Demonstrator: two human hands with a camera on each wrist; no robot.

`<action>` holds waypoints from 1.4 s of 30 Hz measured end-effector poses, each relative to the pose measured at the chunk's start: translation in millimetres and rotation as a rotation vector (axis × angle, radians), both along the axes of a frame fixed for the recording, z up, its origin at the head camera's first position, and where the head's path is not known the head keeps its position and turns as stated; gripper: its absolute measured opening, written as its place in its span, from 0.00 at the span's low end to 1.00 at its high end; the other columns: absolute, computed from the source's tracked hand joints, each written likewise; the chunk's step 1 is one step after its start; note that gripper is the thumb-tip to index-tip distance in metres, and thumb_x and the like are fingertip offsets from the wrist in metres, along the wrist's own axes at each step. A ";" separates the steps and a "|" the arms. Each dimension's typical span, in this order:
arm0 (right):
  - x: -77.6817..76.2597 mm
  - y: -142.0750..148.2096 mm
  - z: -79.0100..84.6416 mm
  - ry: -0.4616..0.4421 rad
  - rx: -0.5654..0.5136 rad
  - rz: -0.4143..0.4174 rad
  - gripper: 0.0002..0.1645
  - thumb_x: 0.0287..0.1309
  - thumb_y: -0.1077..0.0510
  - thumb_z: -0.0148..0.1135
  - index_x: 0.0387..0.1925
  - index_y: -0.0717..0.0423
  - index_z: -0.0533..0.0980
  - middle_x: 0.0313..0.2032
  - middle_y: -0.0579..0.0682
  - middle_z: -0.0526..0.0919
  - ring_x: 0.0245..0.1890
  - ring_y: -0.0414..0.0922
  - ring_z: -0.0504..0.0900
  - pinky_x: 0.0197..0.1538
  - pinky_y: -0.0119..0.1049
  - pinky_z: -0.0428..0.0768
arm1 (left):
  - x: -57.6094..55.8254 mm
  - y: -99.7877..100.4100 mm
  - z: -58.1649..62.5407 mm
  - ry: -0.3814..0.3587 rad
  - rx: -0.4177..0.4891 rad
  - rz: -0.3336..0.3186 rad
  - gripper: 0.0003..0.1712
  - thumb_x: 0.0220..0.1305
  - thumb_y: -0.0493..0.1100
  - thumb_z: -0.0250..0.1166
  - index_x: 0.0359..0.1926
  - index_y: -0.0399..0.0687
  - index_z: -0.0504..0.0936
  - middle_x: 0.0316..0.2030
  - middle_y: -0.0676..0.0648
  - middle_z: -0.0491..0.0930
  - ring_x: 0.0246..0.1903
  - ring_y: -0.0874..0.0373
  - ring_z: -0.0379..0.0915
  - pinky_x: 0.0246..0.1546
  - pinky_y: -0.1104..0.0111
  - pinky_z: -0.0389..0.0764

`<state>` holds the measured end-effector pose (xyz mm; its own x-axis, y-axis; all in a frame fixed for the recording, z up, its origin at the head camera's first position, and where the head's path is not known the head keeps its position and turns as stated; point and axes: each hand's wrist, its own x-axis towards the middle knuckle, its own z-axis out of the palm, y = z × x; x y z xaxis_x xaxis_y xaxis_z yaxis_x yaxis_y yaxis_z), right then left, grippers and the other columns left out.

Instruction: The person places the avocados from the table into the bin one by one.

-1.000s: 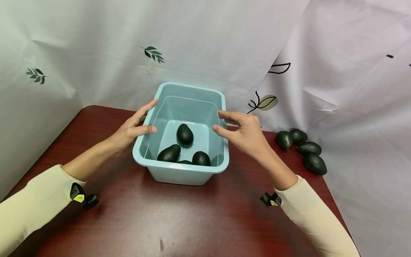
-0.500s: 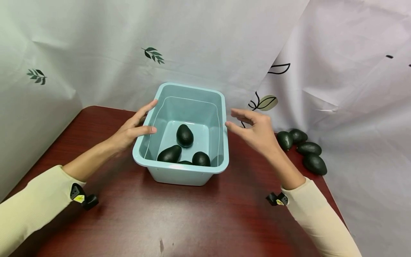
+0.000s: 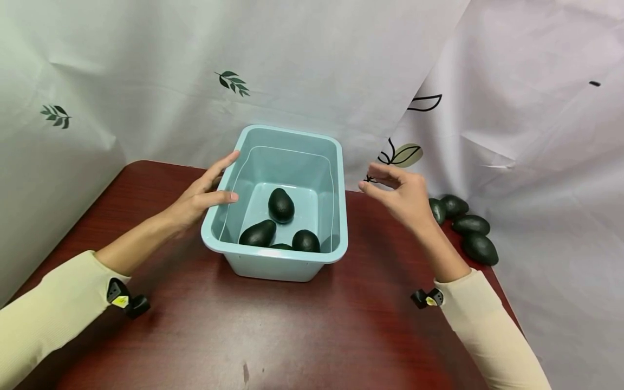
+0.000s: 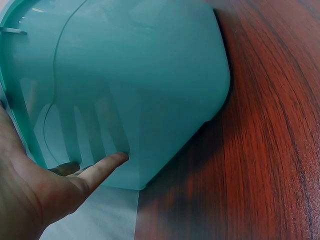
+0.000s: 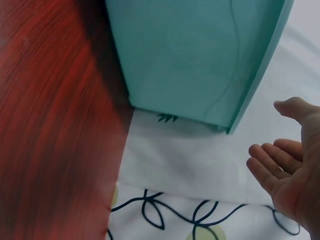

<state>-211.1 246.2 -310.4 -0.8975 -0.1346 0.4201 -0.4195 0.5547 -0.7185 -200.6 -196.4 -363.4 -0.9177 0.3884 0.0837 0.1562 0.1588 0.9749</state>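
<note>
A light blue plastic tub [image 3: 273,265] stands on the table with several dark green avocados inside, one avocado [image 3: 281,206] lying farther back than the others. My left hand [image 3: 200,189] holds the tub's left side, thumb over the rim. In the left wrist view, fingertips [image 4: 120,156] press against the outer wall. My right hand [image 3: 397,192] is in the air right of the tub, thumb and fingers apart and holding nothing. The right wrist view shows its bare palm [image 5: 295,185] beside the tub's outer wall [image 5: 180,60].
More avocados [image 3: 470,225] lie in a group at the table's right edge, one partly hidden behind the right hand. A white cloth [image 3: 302,65] with leaf prints hangs behind the reddish-brown table [image 3: 273,330].
My right hand has moved from over the tub's right rim out to the right, toward the grouped avocados. The left hand and the tub have stayed in place.
</note>
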 end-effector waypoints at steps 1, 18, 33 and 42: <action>-1.0 2.0 -0.5 -0.014 0.001 -0.009 0.29 0.63 0.57 0.85 0.63 0.59 0.89 0.57 0.59 0.94 0.55 0.46 0.96 0.58 0.24 0.87 | 0.2 0.1 0.0 0.000 0.002 -0.001 0.54 0.78 0.41 0.61 0.93 0.77 0.45 0.86 0.38 0.56 0.74 0.47 0.65 0.56 0.67 0.85; -19.2 39.0 -14.6 -0.186 0.056 -0.159 0.42 0.66 0.42 0.82 0.75 0.55 0.82 0.67 0.57 0.89 0.68 0.57 0.90 0.61 0.30 0.88 | -0.1 0.5 0.3 0.004 0.016 -0.011 0.54 0.78 0.41 0.61 0.93 0.75 0.45 0.85 0.37 0.57 0.72 0.53 0.66 0.57 0.67 0.85; -31.4 62.5 -22.7 -0.334 0.107 -0.258 0.65 0.59 0.30 0.84 0.88 0.46 0.63 0.84 0.49 0.69 0.85 0.51 0.69 0.84 0.51 0.72 | 1.4 0.1 2.1 0.002 0.014 -0.013 0.53 0.78 0.42 0.61 0.93 0.76 0.46 0.85 0.35 0.56 0.75 0.41 0.64 0.58 0.62 0.87; -36.2 74.7 -32.0 -0.324 0.084 -0.285 0.65 0.60 0.36 0.86 0.88 0.51 0.62 0.84 0.54 0.69 0.86 0.56 0.69 0.84 0.52 0.71 | -0.9 0.0 -0.3 0.002 0.020 -0.010 0.54 0.78 0.41 0.60 0.94 0.74 0.45 0.85 0.36 0.57 0.74 0.42 0.65 0.56 0.64 0.87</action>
